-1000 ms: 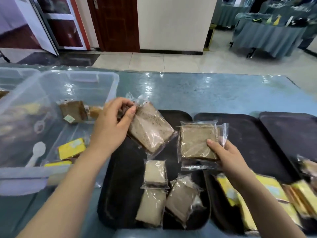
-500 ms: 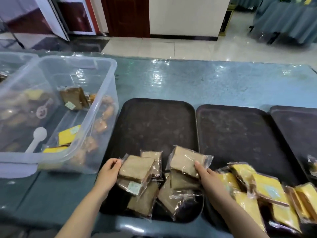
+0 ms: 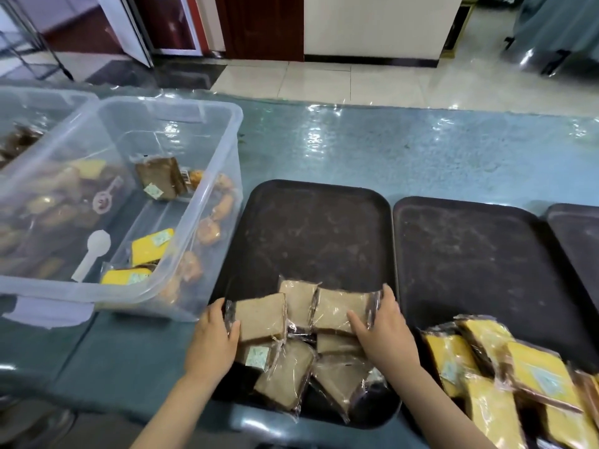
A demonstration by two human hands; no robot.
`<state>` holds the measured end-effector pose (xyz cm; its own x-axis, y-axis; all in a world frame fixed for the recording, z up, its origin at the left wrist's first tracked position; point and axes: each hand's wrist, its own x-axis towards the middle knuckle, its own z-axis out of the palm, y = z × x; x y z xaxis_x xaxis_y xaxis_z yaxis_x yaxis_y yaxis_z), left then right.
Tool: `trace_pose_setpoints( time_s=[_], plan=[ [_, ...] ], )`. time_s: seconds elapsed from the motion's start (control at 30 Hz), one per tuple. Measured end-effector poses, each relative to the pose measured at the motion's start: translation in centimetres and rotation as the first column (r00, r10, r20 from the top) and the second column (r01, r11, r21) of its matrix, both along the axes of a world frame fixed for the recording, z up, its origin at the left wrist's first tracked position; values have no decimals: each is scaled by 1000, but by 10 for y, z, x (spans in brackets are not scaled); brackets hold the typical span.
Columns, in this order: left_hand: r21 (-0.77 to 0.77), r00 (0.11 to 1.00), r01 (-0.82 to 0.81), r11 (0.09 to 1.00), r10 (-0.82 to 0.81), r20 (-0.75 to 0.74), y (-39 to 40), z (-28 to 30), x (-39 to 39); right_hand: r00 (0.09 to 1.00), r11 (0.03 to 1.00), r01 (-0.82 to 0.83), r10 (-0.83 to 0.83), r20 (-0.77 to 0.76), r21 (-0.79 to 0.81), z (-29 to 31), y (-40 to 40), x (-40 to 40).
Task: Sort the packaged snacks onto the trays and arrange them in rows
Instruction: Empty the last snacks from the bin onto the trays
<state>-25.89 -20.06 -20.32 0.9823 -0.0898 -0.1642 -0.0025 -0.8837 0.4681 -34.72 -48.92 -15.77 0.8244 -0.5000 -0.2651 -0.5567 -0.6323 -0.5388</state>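
Several brown cake slices in clear wrap lie at the near end of the left dark tray (image 3: 311, 228). My left hand (image 3: 212, 338) grips the left edge of one brown packet (image 3: 261, 315) lying on the pile. My right hand (image 3: 381, 328) holds another brown packet (image 3: 340, 309) by its right end, thumb on top and fingers round the edge. A third brown packet (image 3: 296, 299) lies between them. On the middle tray (image 3: 470, 247), yellow cake packets (image 3: 492, 367) sit in rows at the near right.
A clear plastic bin (image 3: 207, 131) at the left holds yellow packets (image 3: 150, 246), a brown packet (image 3: 162, 178), round pastries and a white scoop (image 3: 92, 254). A second bin stands further left. A third dark tray (image 3: 580, 234) shows at the right edge. Blue cloth covers the table.
Both hands came down from above the tray to its near end with their brown packets. The packets now lie flat in the back row of the pile.
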Motion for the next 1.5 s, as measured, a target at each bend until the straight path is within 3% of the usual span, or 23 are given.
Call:
trace_pose_setpoints(
  time_s=[0.1, 0.2, 0.33, 0.47, 0.63, 0.73, 1.13, 1.33, 1.5],
  plan=[
    [64, 967, 199, 978, -207, 146, -6, 1, -6, 982, 997, -65, 70, 176, -34, -4, -2, -5],
    [138, 928, 322, 937, -341, 148, -17, 5, -15, 937, 964, -230, 256, 236, -132, -12, -2, -15],
    [66, 935, 345, 936, -348, 61, -30, 6, -29, 911, 912, -376, 396, 114, -165, -27, -2, -32],
    [141, 932, 356, 924, -362, 18, -35, 3, -34, 909, 891, -415, 416, -33, -184, -31, -5, -36],
    [192, 937, 350, 917, -341, -80, -46, 20, -29, 891, 881, -453, 439, -119, -140, -17, -11, -25],
    [124, 932, 362, 924, -360, -41, -54, 44, -27, 890, 882, -454, 441, -116, -130, -2, -11, -21],
    [47, 751, 615, 788, -602, 270, -75, 174, 31, 896, 902, -367, 409, 172, -228, 99, 20, 48],
    [33, 700, 629, 777, -585, 410, -10, 237, 110, 845, 902, -330, 413, 338, -278, 167, 94, 111],
    [106, 723, 561, 821, -548, 421, 64, 254, 199, 798, 859, -394, 496, 343, -327, 207, 164, 179]
  ],
)
